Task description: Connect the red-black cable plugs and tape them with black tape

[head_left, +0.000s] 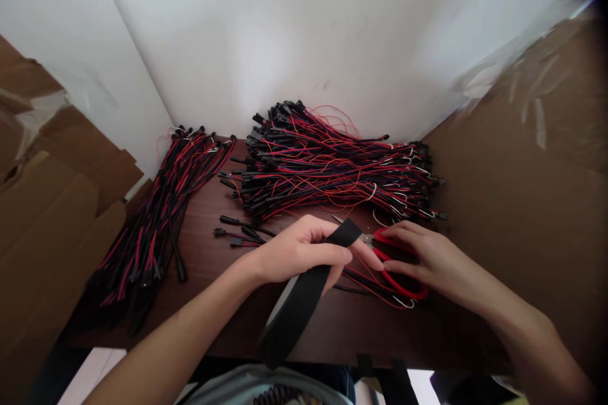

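Left hand [304,253]: fingers curled and thumb pressed down, pinching a black strap [299,304] near its upper end. The free tip of the strap sticks up past the thumb; the rest hangs down and toward the near edge of the surface, where it blurs.

Right hand [427,259]: laid over a pair of red-handled scissors [396,269], fingers bent around the handle loops. Whether a finger passes through a loop cannot be told. The metal blades point left, toward the strap tip, and lie just beside the left hand's fingertips.

Scissors: resting on the dark brown surface [342,329], partly on top of a few loose red and black wires.

Large wire bundle [332,168]: a heap of red and black leads with black connector ends, lying crosswise on the surface against the white wall [294,38], just beyond both hands.

Second wire bundle [156,228]: same kind of leads, laid lengthwise at the left of the surface, running from the wall corner toward the near left edge, well apart from the hands.

Loose leads [237,234]: a few short black-ended pieces on the surface between the two bundles, near the left wrist.

Cardboard [52,202]: brown flaps standing at the far left, beside the second bundle.

Brown board [522,158]: a panel with strips of clear tape, closing the right side of the surface.
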`<state>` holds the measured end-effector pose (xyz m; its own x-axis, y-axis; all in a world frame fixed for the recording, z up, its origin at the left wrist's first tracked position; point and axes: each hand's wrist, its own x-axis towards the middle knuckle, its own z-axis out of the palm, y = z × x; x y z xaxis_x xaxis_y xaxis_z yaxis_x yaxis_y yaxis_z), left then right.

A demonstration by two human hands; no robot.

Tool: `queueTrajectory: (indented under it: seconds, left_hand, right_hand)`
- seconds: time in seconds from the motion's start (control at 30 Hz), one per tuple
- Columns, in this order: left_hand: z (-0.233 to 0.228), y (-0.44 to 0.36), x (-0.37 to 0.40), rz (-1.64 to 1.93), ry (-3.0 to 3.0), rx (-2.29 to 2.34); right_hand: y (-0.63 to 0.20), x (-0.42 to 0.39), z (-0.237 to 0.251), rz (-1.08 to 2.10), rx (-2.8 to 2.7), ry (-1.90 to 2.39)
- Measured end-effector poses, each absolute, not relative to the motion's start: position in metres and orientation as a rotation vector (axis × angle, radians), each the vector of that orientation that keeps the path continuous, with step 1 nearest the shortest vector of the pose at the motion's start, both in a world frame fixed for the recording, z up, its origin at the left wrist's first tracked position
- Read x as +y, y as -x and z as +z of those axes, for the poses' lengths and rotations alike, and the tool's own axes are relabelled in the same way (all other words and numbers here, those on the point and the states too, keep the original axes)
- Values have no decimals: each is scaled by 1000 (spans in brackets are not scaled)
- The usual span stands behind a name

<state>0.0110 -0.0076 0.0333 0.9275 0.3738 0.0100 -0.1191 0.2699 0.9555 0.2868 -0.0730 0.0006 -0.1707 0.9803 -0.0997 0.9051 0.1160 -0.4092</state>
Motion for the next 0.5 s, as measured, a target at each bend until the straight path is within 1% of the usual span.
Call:
queueTrajectory:
  seconds: [0.13,0.27,0.33,0.4,0.5]
  left_hand:
    - [34,-12,-8,350,-1264,237]
    - [35,-11,-8,355,-1277,244]
    - [34,-11,-8,357,-1271,262]
    - [33,-11,-8,366,-1271,268]
    - [32,-12,-8,374,-1269,263]
  right_hand:
    - [-286,-73,5,599,-2204,1886]
    - [-291,-78,22,650,-2113,1822]
    - [-293,-81,36,705,-1943,1804]
    - [-289,-84,51,798,-1661,1733]
    - [-267,-82,66,889,-1313,1500]
